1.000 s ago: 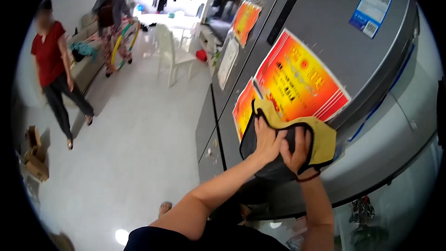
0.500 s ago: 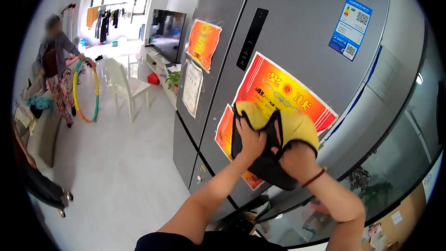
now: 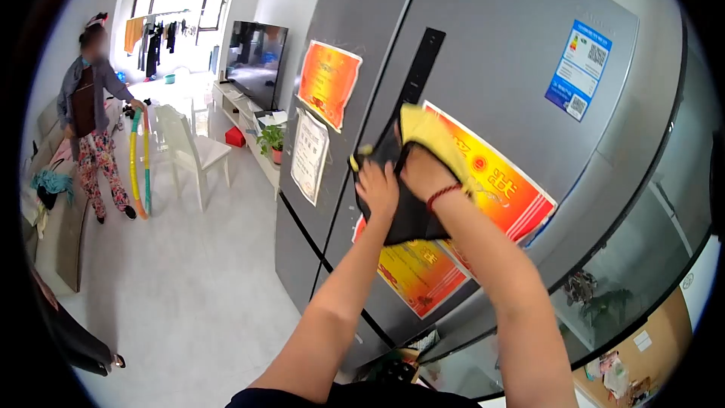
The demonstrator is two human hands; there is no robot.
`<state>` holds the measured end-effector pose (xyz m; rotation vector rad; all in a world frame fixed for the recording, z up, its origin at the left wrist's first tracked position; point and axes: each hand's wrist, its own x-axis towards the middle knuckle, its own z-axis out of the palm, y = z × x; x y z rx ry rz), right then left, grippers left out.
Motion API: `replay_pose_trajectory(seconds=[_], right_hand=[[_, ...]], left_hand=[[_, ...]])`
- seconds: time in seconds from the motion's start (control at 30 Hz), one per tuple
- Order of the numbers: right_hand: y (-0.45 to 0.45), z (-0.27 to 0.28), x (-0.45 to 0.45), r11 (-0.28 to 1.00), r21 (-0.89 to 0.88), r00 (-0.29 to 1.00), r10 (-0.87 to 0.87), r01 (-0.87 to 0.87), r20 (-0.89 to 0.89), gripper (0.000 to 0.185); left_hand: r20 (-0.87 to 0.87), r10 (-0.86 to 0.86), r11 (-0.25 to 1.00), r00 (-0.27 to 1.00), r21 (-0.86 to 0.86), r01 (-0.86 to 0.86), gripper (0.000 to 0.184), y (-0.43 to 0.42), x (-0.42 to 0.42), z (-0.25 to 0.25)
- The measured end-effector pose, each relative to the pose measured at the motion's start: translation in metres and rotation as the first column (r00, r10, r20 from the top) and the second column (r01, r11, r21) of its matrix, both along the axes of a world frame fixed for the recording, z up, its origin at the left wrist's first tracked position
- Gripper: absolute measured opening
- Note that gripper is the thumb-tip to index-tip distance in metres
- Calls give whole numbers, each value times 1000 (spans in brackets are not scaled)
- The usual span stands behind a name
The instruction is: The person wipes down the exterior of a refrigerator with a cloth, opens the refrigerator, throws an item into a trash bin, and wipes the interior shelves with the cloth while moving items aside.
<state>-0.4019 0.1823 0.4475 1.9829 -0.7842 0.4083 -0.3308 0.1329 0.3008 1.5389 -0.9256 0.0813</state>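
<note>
A yellow-and-black cloth piece [image 3: 431, 128] with black-edged, pocket-like openings is held up in front of the fridge door. My right hand [image 3: 427, 173] reaches into the opening under its yellow part, and the cloth hides those fingertips. On the black side, my left hand [image 3: 377, 189] grips the cloth near its left edge, thumb partly out of sight. Behind the cloth, a red-and-yellow certificate [image 3: 495, 174] is stuck to the grey fridge [image 3: 521, 23]. Another certificate [image 3: 423, 276] shows below my hands.
A person [image 3: 91, 106] stands at the left, one hand on a colourful hoop [image 3: 135, 162]. Part of someone else's dark clothing [image 3: 72, 336] shows at lower left. A white chair [image 3: 192, 151] and a TV [image 3: 257, 64] are farther back. A glass panel [image 3: 619, 287] curves at right.
Both hands and the cloth have moved up and left across the fridge. The yellow part has narrowed in view, and the lower certificate shows more. The hoop has turned more edge-on.
</note>
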Motion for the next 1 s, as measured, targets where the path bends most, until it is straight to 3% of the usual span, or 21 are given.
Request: replay_pose_trajectory(seconds=[0.03,0.07,0.1,0.13,0.17,0.2,0.27,0.3,0.33,0.37,0.4,0.43,0.47,0.5,0.57,0.73,0.77,0.87,0.9,0.97,1.0], right_hand=[[26,-1,8,923,376,996,-81,83,-19,52],[5,-39,5,935,338,991,81,-113,107,43],[14,-52,6,915,386,993,96,-115,68,45],[-1,-84,1,887,422,980,138,-187,144,45],[9,-90,-1,872,451,978,129,-190,164,46],[20,-89,-2,855,481,976,121,-195,180,47],[28,-61,0,853,519,999,39,-45,24,50],[36,-42,4,953,301,998,-12,30,-64,53],[48,-8,12,871,417,962,-195,259,-191,53],[76,28,15,874,442,979,-171,202,-108,52],[57,38,10,920,381,995,-95,94,-16,52],[48,58,7,886,461,991,-104,55,83,51],[50,75,8,916,399,996,-71,46,46,51],[51,92,9,943,332,999,-40,35,9,52],[41,99,10,952,282,993,-108,117,-46,54],[6,46,25,968,243,998,-46,55,-41,54],[-14,24,29,971,214,992,-85,104,-94,54],[-79,-57,33,998,56,998,15,-12,-56,52],[-88,-81,34,994,104,982,-16,36,-187,52],[-18,-62,43,922,329,916,-62,204,-395,52],[-33,-84,39,829,559,996,47,5,-78,53]], left_hand=[[-119,-79,997,990,11,81,48,26,-1,-7],[-130,-94,995,987,30,99,45,23,-1,-34],[-134,-79,997,988,-13,77,44,25,-7,-61],[-237,-197,976,951,44,213,44,64,-4,-46],[-287,-174,961,942,157,225,46,38,-5,-77],[-246,-190,952,950,190,240,51,57,-6,-71],[-336,-165,942,927,224,249,53,80,-7,-42],[-289,-167,944,943,230,238,50,69,-4,-36],[-40,-64,993,997,94,68,50,63,-6,-34],[80,-47,993,996,112,38,49,67,-4,-7],[71,-57,998,996,33,54,48,89,-2,35],[74,5,992,997,-130,5,52,78,-3,50],[118,-36,983,992,-174,56,59,70,-5,66],[46,-240,969,970,-58,242,65,81,1,93],[-20,-280,957,960,-83,278,69,77,5,110],[-191,-254,963,948,40,266,69,60,6,66],[-229,-247,961,942,70,268,69,59,5,50],[-262,-231,944,937,175,281,65,58,8,10],[-297,-223,951,928,145,275,64,51,6,-16],[-348,-222,949,911,138,283,63,55,-5,-41],[-357,-226,940,906,164,299,63,64,-6,-48]])
